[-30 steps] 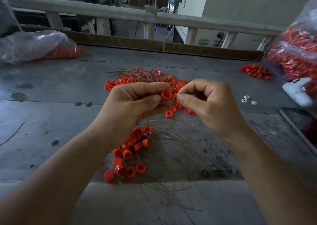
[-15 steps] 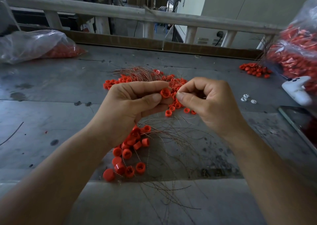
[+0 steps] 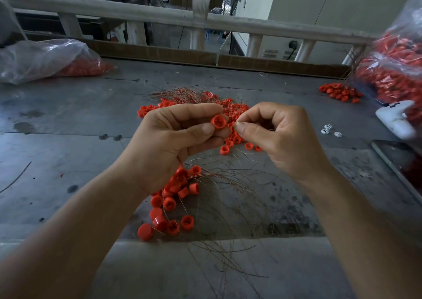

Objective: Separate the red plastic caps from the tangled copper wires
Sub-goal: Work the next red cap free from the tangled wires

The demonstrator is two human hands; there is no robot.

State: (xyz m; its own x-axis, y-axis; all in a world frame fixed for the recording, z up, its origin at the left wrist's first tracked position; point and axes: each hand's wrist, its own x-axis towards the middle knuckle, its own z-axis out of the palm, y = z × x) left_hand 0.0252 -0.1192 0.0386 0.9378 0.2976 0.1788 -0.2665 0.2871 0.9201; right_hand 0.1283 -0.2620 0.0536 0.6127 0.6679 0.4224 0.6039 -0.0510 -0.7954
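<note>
No legible txt, labels, brands or nos. anywhere near either hand or beyond.

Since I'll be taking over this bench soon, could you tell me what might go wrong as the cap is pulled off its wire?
The left hand pinches one red cap while the right hand seems to nip something fine beside it; a hard tug might snap it or prick a finger. A freed cap could fall into the copper wires below and snag.

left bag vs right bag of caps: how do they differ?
The left bag lies slumped and mostly slack, red caps showing only at its near end; the right bag stands taller and is packed full. Copper wires poke out beside the right bag; none shows at the left bag. Both are clear plastic on the table.
</note>
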